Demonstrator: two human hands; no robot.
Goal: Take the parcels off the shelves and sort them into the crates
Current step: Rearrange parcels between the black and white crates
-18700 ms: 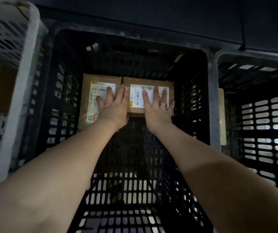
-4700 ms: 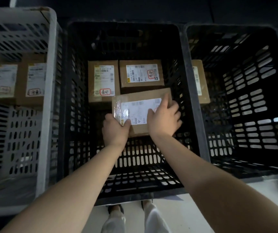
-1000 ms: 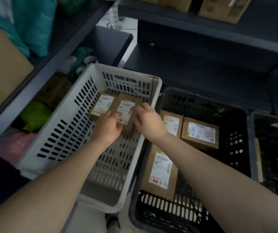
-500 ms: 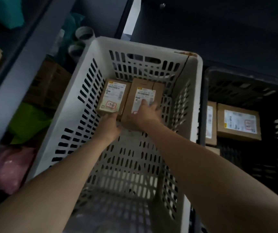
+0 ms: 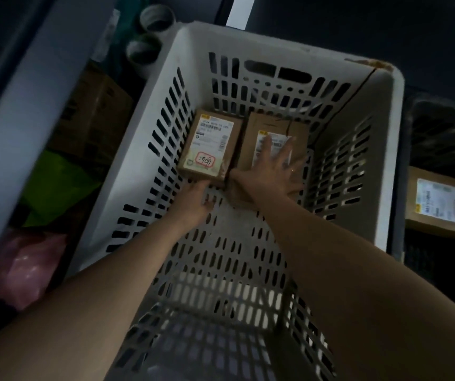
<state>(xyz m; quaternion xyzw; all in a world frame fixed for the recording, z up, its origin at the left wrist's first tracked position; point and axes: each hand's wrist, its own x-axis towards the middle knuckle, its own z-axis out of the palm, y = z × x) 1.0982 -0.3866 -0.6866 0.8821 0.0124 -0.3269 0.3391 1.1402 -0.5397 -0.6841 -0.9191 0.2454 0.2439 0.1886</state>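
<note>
Right hand (image 5: 271,173), fingers spread, flat on right parcel (image 5: 271,125) at white crate's (image 5: 380,160) far wall; left hand's (image 5: 193,200) finger state indiscernible.

Three parcels: left parcel (image 5: 210,145) and mid parcel (image 5: 274,125) in the white crate (image 5: 276,41), right parcel (image 5: 443,204) in the black crate (image 5: 446,125). Two crates in all. Two cups (image 5: 157,17), one pink bag (image 5: 25,268), one green bag (image 5: 53,182).

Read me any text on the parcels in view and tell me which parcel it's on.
Left parcel in the white crate: print too small to read; red-framed handwritten mark not legible.
Right parcel: print blurred, partly under the right hand.
Third parcel, in the black crate: print blurred, unreadable.
No text can be quoted.
</note>
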